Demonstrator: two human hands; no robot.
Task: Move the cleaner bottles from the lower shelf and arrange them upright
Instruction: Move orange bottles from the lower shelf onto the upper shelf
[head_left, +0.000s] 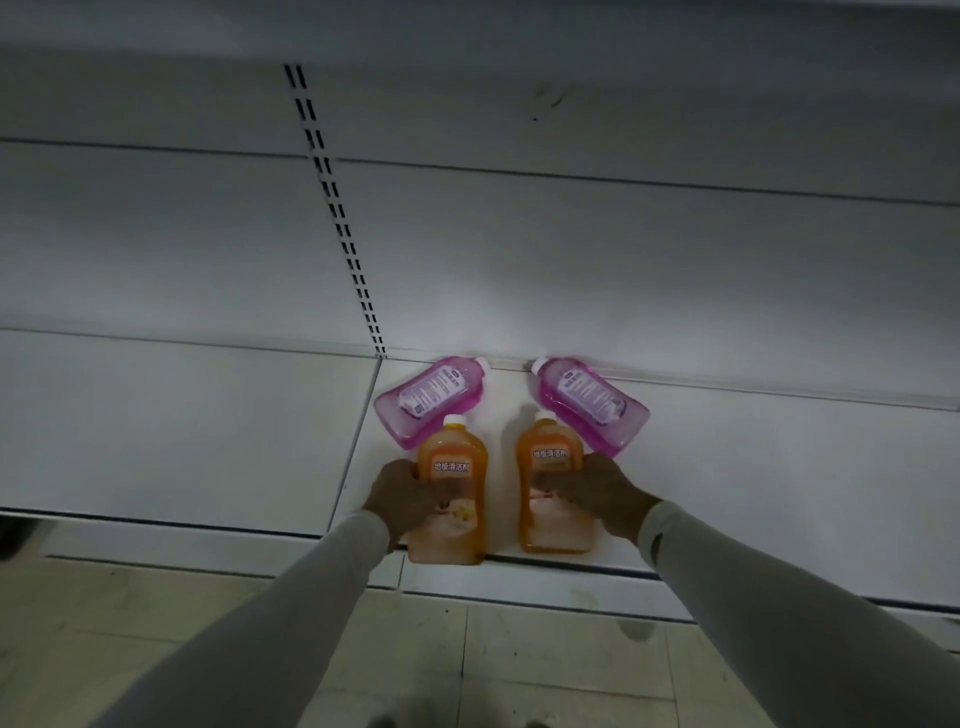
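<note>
lower shelf (727, 467), 4 bottles lying flat: 2 orange bottles in front, your left hand (402, 496) gripping the left orange bottle (451, 499), right hand (597, 491) gripping the right orange bottle (553, 499), likely to lift both; 2 pink bottles (434, 397) (592, 400) behind, caps toward the back wall.

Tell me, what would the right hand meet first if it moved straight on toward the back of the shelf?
Probably the right pink bottle, lying just behind the right orange bottle that the right hand holds. Depth is uncertain here.
</note>
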